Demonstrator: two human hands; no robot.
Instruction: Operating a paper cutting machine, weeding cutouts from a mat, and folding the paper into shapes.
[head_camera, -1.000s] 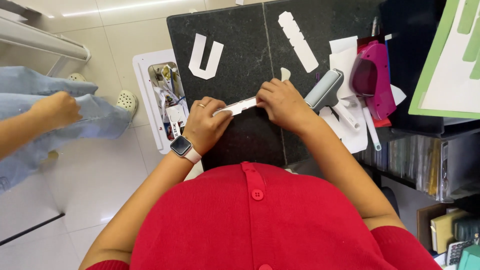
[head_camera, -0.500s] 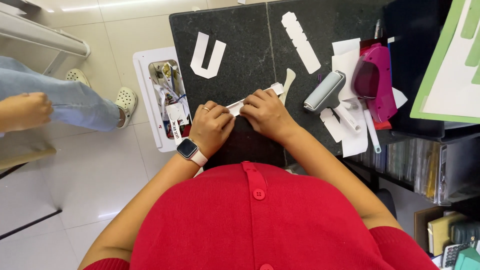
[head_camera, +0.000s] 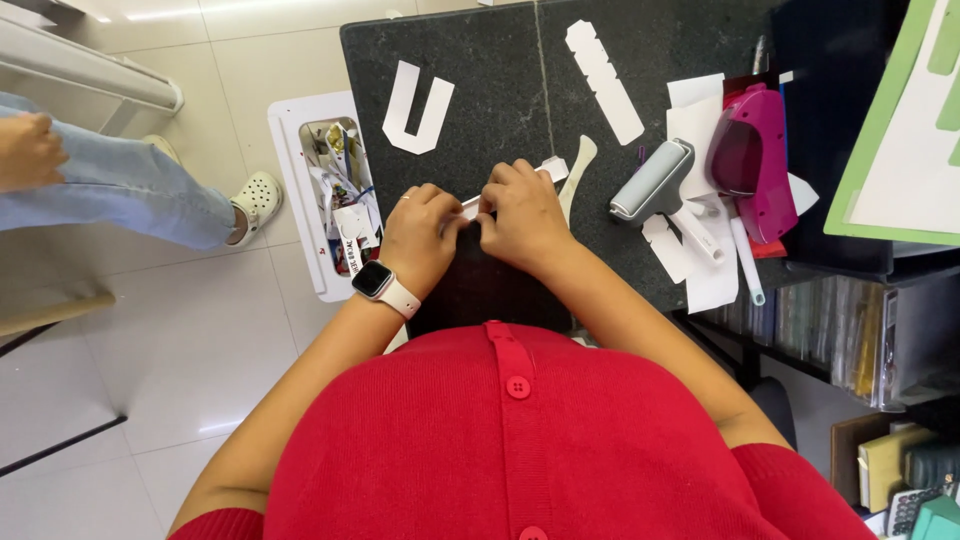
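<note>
My left hand (head_camera: 422, 232) and my right hand (head_camera: 520, 212) are pressed close together over a narrow white paper strip (head_camera: 549, 168) on the black tabletop (head_camera: 490, 80). Both hands pinch the strip; most of it is hidden under my fingers, and one end pokes out past my right hand. A smartwatch sits on my left wrist. A cream bone folder (head_camera: 575, 175) lies just right of my right hand. A white U-shaped paper cutout (head_camera: 417, 108) rests beyond my left hand.
A grey hand roller (head_camera: 652, 180), a magenta punch tool (head_camera: 748, 160), a long white notched strip (head_camera: 603, 80) and paper scraps lie to the right. A white bin of scraps (head_camera: 335, 200) stands on the floor left of the table. Another person's legs (head_camera: 120, 190) are at far left.
My right hand has slid left along the strip until it meets my left hand. The other person's hand and legs have shifted at the left edge.
</note>
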